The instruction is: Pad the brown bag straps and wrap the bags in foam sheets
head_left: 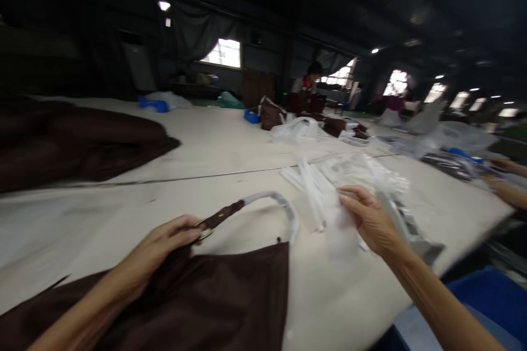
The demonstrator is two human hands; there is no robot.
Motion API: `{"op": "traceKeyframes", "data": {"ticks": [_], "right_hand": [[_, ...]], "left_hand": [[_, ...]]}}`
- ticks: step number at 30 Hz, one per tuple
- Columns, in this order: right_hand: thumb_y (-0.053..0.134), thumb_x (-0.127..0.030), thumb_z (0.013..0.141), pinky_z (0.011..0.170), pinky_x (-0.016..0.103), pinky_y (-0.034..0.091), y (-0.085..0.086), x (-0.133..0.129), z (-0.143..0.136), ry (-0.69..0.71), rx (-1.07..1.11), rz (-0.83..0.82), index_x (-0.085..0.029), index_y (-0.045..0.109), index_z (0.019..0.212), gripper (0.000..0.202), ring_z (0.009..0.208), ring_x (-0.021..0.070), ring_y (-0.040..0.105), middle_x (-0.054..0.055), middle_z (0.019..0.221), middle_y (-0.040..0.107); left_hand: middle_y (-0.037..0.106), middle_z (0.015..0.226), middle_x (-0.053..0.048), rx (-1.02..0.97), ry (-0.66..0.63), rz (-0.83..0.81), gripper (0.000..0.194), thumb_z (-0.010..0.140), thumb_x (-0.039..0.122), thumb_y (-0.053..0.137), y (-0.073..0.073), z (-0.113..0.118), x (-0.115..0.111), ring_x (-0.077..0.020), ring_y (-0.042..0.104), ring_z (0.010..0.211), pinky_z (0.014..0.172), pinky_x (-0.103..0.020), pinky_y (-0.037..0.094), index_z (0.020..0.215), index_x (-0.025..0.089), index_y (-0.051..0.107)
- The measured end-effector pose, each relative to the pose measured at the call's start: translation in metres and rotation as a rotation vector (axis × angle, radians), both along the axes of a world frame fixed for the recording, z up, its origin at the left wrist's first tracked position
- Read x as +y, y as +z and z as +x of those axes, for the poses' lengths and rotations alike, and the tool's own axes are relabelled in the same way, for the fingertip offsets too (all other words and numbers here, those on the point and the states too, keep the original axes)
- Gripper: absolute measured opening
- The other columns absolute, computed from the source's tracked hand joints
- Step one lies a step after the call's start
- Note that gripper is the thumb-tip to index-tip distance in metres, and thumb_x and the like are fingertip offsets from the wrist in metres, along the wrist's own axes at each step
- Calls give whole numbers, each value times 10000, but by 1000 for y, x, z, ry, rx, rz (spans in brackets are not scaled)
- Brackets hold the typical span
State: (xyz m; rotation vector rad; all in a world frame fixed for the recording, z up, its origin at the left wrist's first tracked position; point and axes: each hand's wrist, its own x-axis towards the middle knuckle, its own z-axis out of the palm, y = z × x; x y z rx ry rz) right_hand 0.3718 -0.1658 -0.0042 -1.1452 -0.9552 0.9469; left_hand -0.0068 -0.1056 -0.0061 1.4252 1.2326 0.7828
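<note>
A dark brown bag [230,290] lies at the near edge of the pale table. Its handle [269,196] arches up, wrapped in whitish film along most of its length. My left hand [177,236] is closed on the handle's brown end, by a brass-coloured ring [206,233]. To the right, my right hand [368,219] pinches a thin translucent white sheet [341,225], which hangs down blurred. Beside that sheet lies a bunch of white strips [310,192] on the table.
Brown material [82,137] is heaped at the left. Clear plastic [362,170] and a grey object [411,236] lie at right, above a blue bin [489,296]. Another person [307,90] is across the table, near a brown bag [270,114]. A co-worker's arms [508,186] reach in at far right.
</note>
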Motion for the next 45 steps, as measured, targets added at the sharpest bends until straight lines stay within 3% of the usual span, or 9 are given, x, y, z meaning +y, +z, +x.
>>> {"op": "traceKeyframes", "data": {"ticks": [6, 13, 22, 29, 33, 35, 37, 41, 45], "right_hand": [[805, -355, 619, 527, 238, 372, -29, 39, -120, 448, -159, -249, -165, 673, 776, 280, 570, 121, 529, -17, 647, 635], [788, -281, 548, 627, 264, 404, -41, 78, -201, 548, -10, -235, -150, 710, 771, 271, 629, 142, 557, 0, 705, 681], [844, -345, 647, 670, 253, 464, -42, 46, -170, 757, 197, -352, -148, 705, 957, 392, 704, 161, 632, 53, 819, 720], [867, -365, 616, 518, 217, 421, -70, 53, -167, 535, 215, -401, -151, 694, 809, 336, 537, 113, 548, 27, 697, 692], [860, -358, 612, 492, 228, 429, -71, 72, -186, 544, 180, -382, -152, 702, 880, 373, 532, 140, 573, 26, 691, 700], [859, -340, 611, 546, 255, 475, -68, 78, -194, 568, 232, -343, -158, 701, 935, 404, 571, 161, 610, 29, 726, 717], [863, -322, 608, 596, 273, 499, -65, 81, -199, 596, 281, -315, -159, 704, 942, 404, 600, 168, 632, 35, 754, 731], [865, -330, 606, 601, 283, 496, -60, 78, -204, 655, 251, -297, -152, 723, 875, 352, 601, 181, 651, 47, 753, 740], [863, -346, 594, 630, 296, 504, -56, 76, -207, 618, 214, -263, -144, 734, 861, 358, 592, 186, 653, 44, 720, 735]], "left_hand": [[617, 783, 6, -265, 29, -46, 379, 679, 450, 781, -12, -18, -9, -103, 517, 607, 573, -200, 371, 899, 170, 649], [575, 628, 23, -326, -33, -90, 370, 707, 445, 775, -22, -18, -9, -101, 499, 571, 550, -185, 325, 905, 161, 644], [586, 657, 12, -393, 1, -65, 347, 663, 398, 791, -30, -11, -4, -90, 486, 560, 545, -196, 346, 821, 124, 648], [623, 848, -19, -352, 15, 6, 371, 707, 405, 763, -29, -12, -8, -94, 535, 594, 563, -203, 395, 946, 151, 637], [393, 1442, -177, -389, 118, -13, 821, 645, 409, 831, -35, -14, -7, -121, 604, 699, 618, -272, 503, 1341, 238, 429], [162, 1562, -243, -421, 182, -74, 1181, 592, 388, 877, -37, -14, -6, -133, 616, 711, 611, -299, 522, 1505, 313, 132], [118, 1578, -257, -464, 224, -133, 1343, 560, 363, 901, -37, -14, -5, -155, 630, 743, 605, -302, 523, 1531, 328, -26], [627, 1226, -182, -530, 84, -137, 916, 589, 342, 879, -36, -13, -5, -186, 624, 787, 625, -262, 482, 1383, 131, 474], [705, 792, -75, -496, -24, -103, 391, 642, 365, 834, -38, -11, -2, -167, 607, 716, 691, -257, 454, 891, 84, 726]]}}
